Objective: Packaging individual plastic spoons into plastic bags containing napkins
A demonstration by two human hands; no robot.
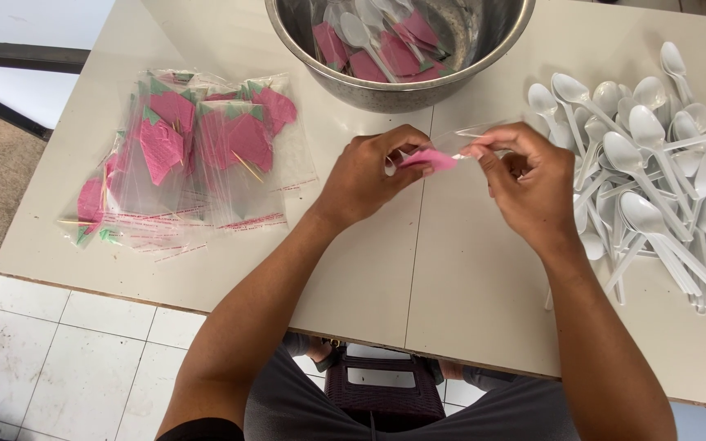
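My left hand and my right hand meet above the middle of the white table. Between them they hold a clear plastic sleeve with a pink napkin inside. My left fingers pinch the pink end, my right fingers grip the clear end. A white spoon seems to sit inside the sleeve, mostly hidden by my fingers. A steel bowl just beyond my hands holds several packed spoons with pink napkins.
A heap of loose white plastic spoons lies on the table's right side. A pile of clear sleeves with pink napkins and toothpicks lies at the left. A dark stool and white floor tiles show below the table's near edge.
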